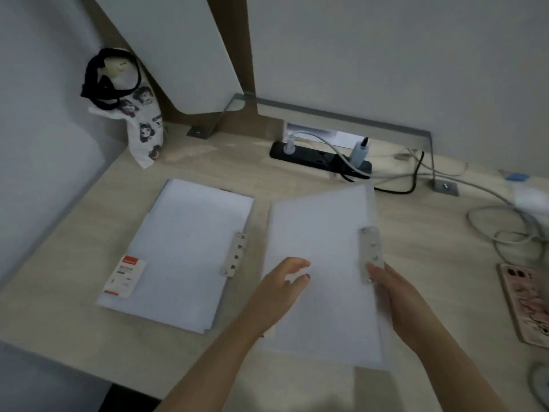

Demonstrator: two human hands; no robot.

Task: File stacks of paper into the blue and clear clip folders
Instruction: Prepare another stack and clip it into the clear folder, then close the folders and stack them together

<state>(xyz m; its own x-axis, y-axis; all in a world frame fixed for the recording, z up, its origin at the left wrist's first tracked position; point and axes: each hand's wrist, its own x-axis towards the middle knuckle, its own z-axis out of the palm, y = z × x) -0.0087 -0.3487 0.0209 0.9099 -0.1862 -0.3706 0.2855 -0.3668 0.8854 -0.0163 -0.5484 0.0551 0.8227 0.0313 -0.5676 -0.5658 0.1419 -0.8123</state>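
Two clip folders lie on the wooden desk. The left folder (181, 251) looks bluish, is closed, and has a metal clip (234, 254) on its right edge and a red and white label (124, 276) at its lower left. The right folder (323, 263) is clear or white with paper inside and a metal clip (370, 255) on its right edge. My left hand (282, 289) rests on its lower left part with relaxed fingers. My right hand (398, 301) touches the lower end of that clip with its fingertips.
A black power strip (320, 159) with plugs and cables lies behind the folders. More cables (505, 221) trail at the right. A phone in a pink case (525, 304) lies at the right edge. A printed cloth bag (139, 120) stands in the back left corner.
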